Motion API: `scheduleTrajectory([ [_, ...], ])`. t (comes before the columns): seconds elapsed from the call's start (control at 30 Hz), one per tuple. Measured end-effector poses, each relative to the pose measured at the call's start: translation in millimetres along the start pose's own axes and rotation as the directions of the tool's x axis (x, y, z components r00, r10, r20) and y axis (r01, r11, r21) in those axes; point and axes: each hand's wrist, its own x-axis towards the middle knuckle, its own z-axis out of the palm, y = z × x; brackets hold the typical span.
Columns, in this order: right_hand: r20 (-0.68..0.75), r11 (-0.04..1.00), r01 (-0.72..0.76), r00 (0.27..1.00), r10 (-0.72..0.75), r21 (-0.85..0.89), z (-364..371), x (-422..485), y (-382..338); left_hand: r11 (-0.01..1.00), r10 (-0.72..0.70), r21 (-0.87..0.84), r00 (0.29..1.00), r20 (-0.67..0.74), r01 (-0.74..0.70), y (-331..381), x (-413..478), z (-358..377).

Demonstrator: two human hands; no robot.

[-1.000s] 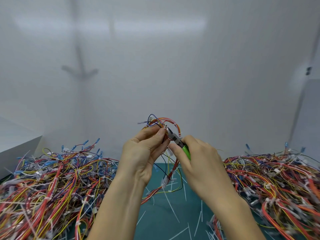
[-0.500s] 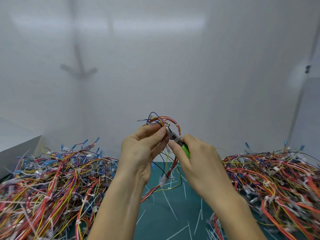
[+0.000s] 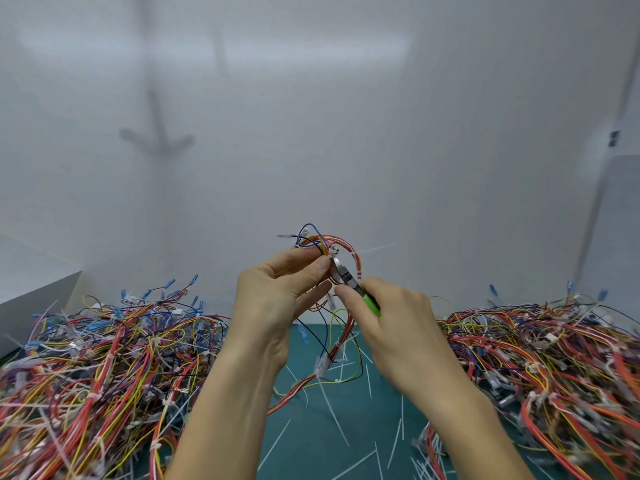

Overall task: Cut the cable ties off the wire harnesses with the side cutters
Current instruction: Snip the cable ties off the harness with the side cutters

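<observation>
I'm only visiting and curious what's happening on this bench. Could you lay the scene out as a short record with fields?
Left hand: pinches a looped harness of red, yellow and blue wires, held up
Right hand: grips green-handled side cutters, metal nose at the harness
Cable tie: thin white plastic tail sticks out rightwards from the harness
Mat: teal cutting mat, littered with loose white tie strips
Heaps: tangled multicoloured wire heap on the left, another on the right

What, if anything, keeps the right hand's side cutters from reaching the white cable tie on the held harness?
Probably nothing, so yes: the side cutters in the right hand point beside the cable tie; the left hand grips the wire harness left of it.
</observation>
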Motion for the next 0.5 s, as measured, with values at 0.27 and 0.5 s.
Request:
scheduleTrajectory([
  [0.27, 0.004, 1.000, 0.007, 1.000, -0.007, 0.030, 2.6, 0.1, 3.1, 0.993, 0.043, 0.110, 0.999, 0.013, -0.044, 3.6, -0.2, -3.1],
  [0.5, 0.042, 0.996, -0.010, 0.999, 0.006, 0.090, 0.7, -1.0, -3.0, 0.989, 0.072, 0.125, 0.997, 0.007, -0.073, 7.5, -2.9, -1.5],
])
